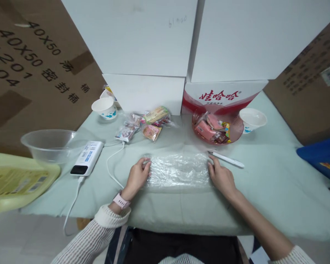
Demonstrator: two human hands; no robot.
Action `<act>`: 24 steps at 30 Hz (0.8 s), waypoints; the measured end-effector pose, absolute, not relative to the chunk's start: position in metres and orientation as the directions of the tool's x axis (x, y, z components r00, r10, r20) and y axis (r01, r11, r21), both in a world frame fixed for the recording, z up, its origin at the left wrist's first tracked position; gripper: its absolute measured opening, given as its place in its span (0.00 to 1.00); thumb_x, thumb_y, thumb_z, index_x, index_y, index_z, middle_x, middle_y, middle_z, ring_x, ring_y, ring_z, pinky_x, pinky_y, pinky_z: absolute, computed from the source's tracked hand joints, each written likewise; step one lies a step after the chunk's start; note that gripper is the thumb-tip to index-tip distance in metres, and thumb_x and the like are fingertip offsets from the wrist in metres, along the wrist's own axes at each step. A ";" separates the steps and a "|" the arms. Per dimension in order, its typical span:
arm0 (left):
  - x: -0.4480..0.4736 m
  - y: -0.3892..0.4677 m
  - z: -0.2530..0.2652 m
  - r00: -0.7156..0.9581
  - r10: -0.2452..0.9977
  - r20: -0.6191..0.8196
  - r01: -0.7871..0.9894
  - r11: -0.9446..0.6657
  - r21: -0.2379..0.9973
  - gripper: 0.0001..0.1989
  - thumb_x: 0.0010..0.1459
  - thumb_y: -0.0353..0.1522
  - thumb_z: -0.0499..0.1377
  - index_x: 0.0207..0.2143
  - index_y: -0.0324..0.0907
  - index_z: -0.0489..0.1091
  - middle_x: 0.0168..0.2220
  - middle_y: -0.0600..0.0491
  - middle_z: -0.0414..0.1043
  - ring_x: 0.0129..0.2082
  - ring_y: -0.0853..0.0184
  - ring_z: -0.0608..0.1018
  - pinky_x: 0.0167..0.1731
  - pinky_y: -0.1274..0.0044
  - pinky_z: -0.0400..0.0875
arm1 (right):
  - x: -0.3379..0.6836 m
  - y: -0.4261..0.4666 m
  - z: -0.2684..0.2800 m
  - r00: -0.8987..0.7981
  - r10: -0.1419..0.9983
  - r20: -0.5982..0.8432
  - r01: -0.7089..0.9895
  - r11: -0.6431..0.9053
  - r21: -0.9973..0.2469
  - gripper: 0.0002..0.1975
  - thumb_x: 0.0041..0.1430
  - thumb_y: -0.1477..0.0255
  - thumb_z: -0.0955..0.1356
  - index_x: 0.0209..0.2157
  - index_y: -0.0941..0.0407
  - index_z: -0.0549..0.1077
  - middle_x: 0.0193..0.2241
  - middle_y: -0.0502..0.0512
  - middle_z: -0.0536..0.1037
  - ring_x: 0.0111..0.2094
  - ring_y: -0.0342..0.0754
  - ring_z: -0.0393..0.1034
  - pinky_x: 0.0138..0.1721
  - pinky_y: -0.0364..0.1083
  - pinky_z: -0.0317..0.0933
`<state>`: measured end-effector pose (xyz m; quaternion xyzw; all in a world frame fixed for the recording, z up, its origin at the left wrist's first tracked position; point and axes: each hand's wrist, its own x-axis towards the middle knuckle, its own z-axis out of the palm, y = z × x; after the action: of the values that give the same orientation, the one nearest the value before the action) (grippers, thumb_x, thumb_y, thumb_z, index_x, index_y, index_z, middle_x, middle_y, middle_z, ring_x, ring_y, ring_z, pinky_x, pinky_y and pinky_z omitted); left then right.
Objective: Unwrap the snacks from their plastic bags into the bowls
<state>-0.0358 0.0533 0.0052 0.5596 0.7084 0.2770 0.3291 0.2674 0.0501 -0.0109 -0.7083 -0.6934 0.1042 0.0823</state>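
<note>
clear plastic film lies crinkled on the table, toward my side. my left grip is at its left end, my right grip at its right; fingers curled, pinching or merely pressing, i can't tell. step in hand, i judge: straightening the film. next move calls for even tension from both sides, minding the slim white tool beside my right fingers.

Your film: clear plastic, crinkled and glossy
Your sleeves: rough, open-knit cloth
Your tablecloth: matt cloth, softly creased
Your pink bowl: translucent, smooth and shiny
Brown cartons beside you: matt cardboard
</note>
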 end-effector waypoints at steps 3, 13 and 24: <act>-0.043 0.049 0.012 -0.180 0.982 -0.061 0.725 0.174 0.667 0.23 0.56 0.38 0.52 0.52 0.36 0.61 0.21 0.57 0.69 0.22 0.66 0.74 0.27 0.76 0.67 | 0.272 0.046 -0.003 -0.013 0.996 0.083 0.949 0.038 -0.314 0.24 0.63 0.65 0.55 0.57 0.60 0.58 0.31 0.61 0.78 0.26 0.54 0.73 0.25 0.48 0.63; 0.025 0.019 0.014 0.434 0.891 0.130 0.851 -0.453 0.265 0.23 0.63 0.33 0.47 0.59 0.39 0.54 0.61 0.43 0.57 0.62 0.55 0.55 0.57 0.61 0.55 | 0.249 0.038 -0.014 -0.563 0.810 0.165 0.777 0.587 -0.229 0.28 0.61 0.62 0.60 0.61 0.55 0.55 0.62 0.65 0.55 0.63 0.58 0.46 0.57 0.61 0.49; -0.012 0.034 -0.015 0.356 0.934 0.033 0.923 -0.357 0.146 0.34 0.58 0.47 0.52 0.62 0.43 0.51 0.64 0.37 0.45 0.64 0.46 0.48 0.55 0.49 0.46 | 0.251 0.044 -0.035 -0.506 0.859 0.072 0.842 0.511 -0.173 0.31 0.60 0.58 0.60 0.62 0.56 0.54 0.64 0.64 0.50 0.64 0.59 0.41 0.59 0.61 0.45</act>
<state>-0.0123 0.0341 -0.0148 0.8219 0.5646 0.0549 0.0510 0.2509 0.0439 -0.0349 -0.4912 -0.8660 0.0575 0.0744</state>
